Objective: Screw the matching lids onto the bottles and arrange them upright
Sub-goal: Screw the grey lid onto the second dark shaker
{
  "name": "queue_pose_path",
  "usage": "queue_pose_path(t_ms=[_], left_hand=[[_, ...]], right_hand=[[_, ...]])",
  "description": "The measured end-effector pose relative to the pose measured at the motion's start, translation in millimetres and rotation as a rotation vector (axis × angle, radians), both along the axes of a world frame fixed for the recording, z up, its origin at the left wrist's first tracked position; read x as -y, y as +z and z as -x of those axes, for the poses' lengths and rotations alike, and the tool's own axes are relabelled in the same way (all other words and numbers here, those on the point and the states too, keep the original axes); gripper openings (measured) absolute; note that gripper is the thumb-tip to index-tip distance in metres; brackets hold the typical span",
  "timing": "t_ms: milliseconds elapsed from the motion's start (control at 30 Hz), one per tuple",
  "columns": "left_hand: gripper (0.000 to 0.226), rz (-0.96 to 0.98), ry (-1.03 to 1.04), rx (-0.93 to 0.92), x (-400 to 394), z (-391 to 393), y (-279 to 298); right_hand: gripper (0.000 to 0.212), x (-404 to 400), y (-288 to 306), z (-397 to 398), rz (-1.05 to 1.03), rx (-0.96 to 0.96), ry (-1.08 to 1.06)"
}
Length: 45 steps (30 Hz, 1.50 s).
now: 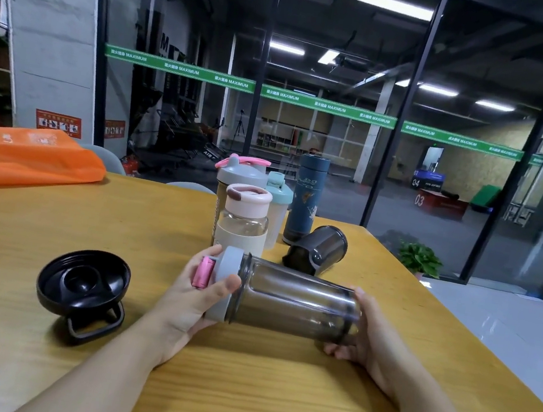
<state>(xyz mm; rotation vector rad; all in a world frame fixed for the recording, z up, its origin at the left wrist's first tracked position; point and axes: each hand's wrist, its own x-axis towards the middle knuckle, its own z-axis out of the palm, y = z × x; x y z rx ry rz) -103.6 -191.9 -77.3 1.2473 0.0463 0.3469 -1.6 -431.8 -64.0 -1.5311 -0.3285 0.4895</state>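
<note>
Both grips closed: left hand wraps the grey lid, right hand cups the base of the smoky bottle, lying sideways between them above the surface. Looks light, stiff, slick plastic; hold lid rim and base.

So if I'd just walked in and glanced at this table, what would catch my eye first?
Probably the smoky bottle held sideways at centre, the left hand on its grey lid and the right hand at its base. Then the black lid lying upside down on the table to the left. Behind stands a cluster of capped bottles, the tall blue flask tallest, with a dark bottle lying beside it.
</note>
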Motion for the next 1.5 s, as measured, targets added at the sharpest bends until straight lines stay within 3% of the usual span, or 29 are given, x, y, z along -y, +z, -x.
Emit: queue_pose_path(t_ms=[100,200,233,367,500,600,733,900,1033,1233,1300,1433,1500], left_hand=[[0.094,0.003,-0.022,0.002,-3,-2,0],[0.090,0.035,-0.025,0.030,-6,-5,0],[0.085,0.050,-0.019,0.033,-6,-5,1],[0.062,0.095,-0.004,0.021,-6,-5,2],[0.077,0.107,0.010,-0.007,-9,-6,0],[0.100,0.086,0.007,-0.017,-10,-6,-2],[0.104,0.047,-0.007,-0.007,-8,-3,0],[0.106,-0.002,-0.028,-0.005,-7,-1,1],[0.104,-0.017,-0.020,-0.009,-7,-2,0],[0.086,0.017,0.056,-0.007,-5,-4,1],[0.081,0.054,0.099,-0.009,-4,-6,0],[0.124,0.061,0.162,-0.041,-5,-10,-1],[0.135,0.053,0.159,-0.056,-7,-10,-1]], right_hand=[[0.038,1,4,1,-0.061,0.000,0.087],[0.084,6,3,-3,-0.145,-0.010,0.228],[0.089,7,2,-4,-0.179,-0.010,0.254],[0.077,6,1,-3,-0.234,0.015,0.244],[0.076,6,-2,-4,-0.161,0.030,0.175],[0.056,5,-1,-1,-0.047,0.075,0.082],[0.030,0,0,2,0.057,0.124,-0.022],[0.047,-2,-1,0,0.128,0.091,-0.087],[0.047,-3,-1,0,0.134,0.072,-0.073],[0.049,0,3,1,0.048,0.041,0.023],[0.065,5,5,1,-0.049,0.054,0.110],[0.085,14,4,-1,-0.196,0.070,0.217],[0.095,13,3,-1,-0.235,0.071,0.219]])
